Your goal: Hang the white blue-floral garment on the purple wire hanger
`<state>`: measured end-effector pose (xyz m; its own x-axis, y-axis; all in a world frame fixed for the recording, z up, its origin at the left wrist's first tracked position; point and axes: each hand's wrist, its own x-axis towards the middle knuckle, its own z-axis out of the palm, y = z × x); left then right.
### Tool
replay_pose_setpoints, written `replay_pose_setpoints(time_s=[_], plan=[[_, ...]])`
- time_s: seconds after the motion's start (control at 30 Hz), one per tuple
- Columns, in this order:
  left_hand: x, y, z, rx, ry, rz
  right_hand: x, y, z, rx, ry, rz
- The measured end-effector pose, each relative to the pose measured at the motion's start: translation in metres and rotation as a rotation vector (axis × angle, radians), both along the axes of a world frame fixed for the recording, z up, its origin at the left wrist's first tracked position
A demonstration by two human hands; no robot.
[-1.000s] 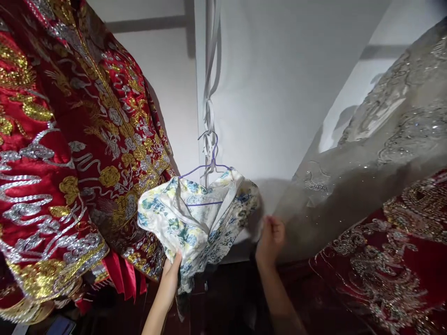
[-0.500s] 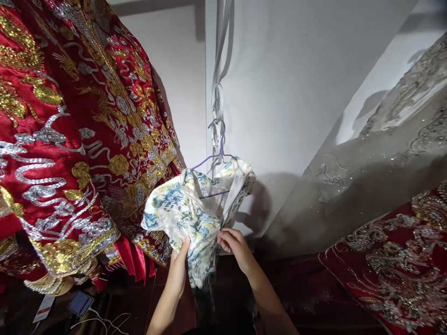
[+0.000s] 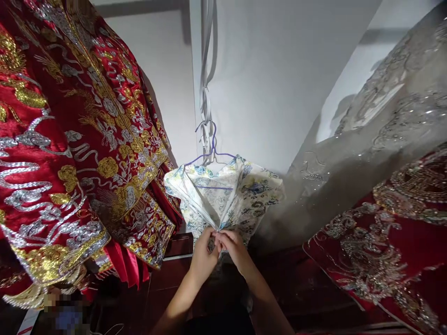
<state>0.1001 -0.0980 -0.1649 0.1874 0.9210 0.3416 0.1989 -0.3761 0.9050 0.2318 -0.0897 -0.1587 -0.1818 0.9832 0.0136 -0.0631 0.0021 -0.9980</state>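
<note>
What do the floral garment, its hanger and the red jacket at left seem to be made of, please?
Floral garment: thin, matte cloth, perhaps cotton, from its creases. Hanger: smooth, probably coated wire, being slim, evenly purple. Red jacket: satin-like fabric with glossy highlights and glittering embroidery.

Single head-worn view, forward and down
</note>
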Motion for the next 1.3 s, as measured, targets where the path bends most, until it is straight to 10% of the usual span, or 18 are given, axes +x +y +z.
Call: replay_pose_setpoints(time_s=[0.33, 0.63, 0.77, 0.9, 1.13, 1.3], plan=[[0.007, 0.008, -0.006, 0.006, 0.042, -0.034, 0.015, 0.017, 0.025, -0.098, -0.066, 0.013], [-0.002, 0.026, -0.009, -0.097, 0.093, -0.055, 0.006, 0.071, 0.151, 0.152, 0.129, -0.183], [-0.011, 0.033, -0.007, -0.138, 0.155, -0.102, -0.008, 0.068, 0.168, 0.229, 0.170, -0.222], [-0.018, 0.041, 0.031, -0.130, 0.172, -0.147, -0.010, 0.060, 0.149, 0.283, 0.112, -0.146], [-0.018, 0.068, 0.156, 0.305, 0.024, 0.107, 0.000, 0.062, 0.154, 0.401, 0.020, -0.156], [-0.009, 0.082, 0.178, 0.406, 0.075, 0.150, -0.006, 0.081, 0.133, 0.411, -0.037, -0.231]])
